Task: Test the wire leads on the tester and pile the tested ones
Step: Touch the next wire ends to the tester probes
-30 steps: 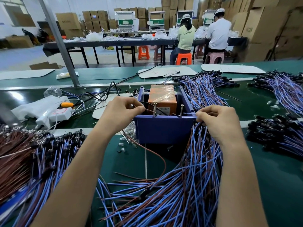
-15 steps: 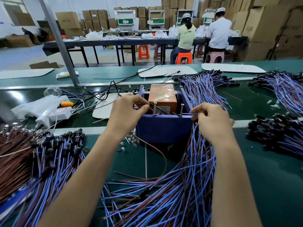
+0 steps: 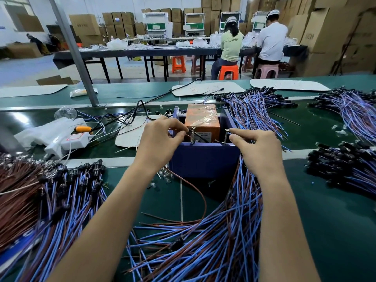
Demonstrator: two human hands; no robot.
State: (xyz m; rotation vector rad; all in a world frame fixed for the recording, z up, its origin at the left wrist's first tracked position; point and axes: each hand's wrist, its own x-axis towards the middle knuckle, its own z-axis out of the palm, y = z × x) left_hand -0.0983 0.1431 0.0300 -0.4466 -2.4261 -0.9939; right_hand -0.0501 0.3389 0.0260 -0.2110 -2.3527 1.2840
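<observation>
Two hands (image 3: 160, 139) (image 3: 258, 149) pinch leads (image 3: 200, 192) at tester (image 3: 203, 159); label (image 3: 206, 133) illegible.

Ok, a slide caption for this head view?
Left hand and right hand hold wire ends to screws on the blue box.

the box (image 3: 203, 161) is violet-blue, the block (image 3: 200, 121) inside orange. leads (image 3: 223, 231) are blue and brown, with black ends (image 3: 333, 167). the belt (image 3: 335, 231) is dark green. one stool (image 3: 227, 70) is orange, the next stool (image 3: 266, 69) pink. the adapter (image 3: 76, 138) is white with a red outline.
</observation>
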